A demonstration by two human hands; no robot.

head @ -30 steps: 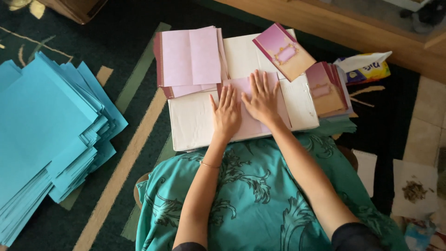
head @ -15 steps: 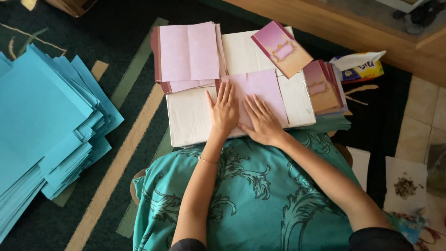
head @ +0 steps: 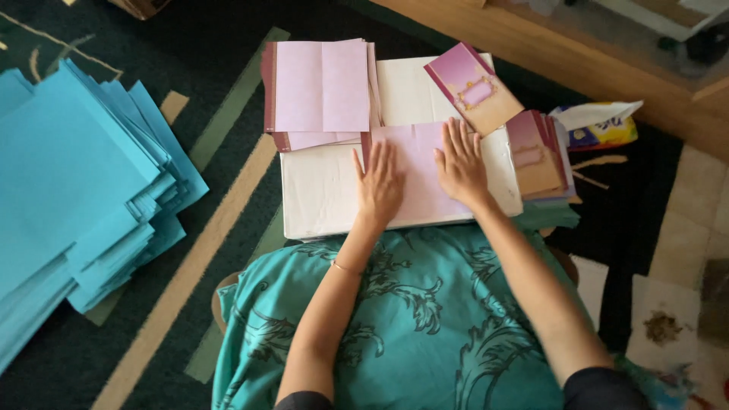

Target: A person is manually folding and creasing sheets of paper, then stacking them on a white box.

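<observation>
Pink folded paper sheet (head: 418, 171) lies flat on a white rectangular board (head: 323, 190) over the lap; left hand (head: 380, 186) and right hand (head: 461, 167) press it with open, spread fingers, gripping nothing; blue paper stack (head: 68, 182) lies well apart.

Blue paper stack (head: 68, 190) cut off at left edge. Pink sheet (head: 418, 175) partly hidden under both hands. Card pile (head: 535, 156) design too small/blurred to tell. Floor items bottom-right (head: 664, 326) blurred, unidentifiable.

Blue sheet stack (head: 68, 190) left on green carpet (head: 220, 61); snack packet (head: 604, 125) right.
</observation>
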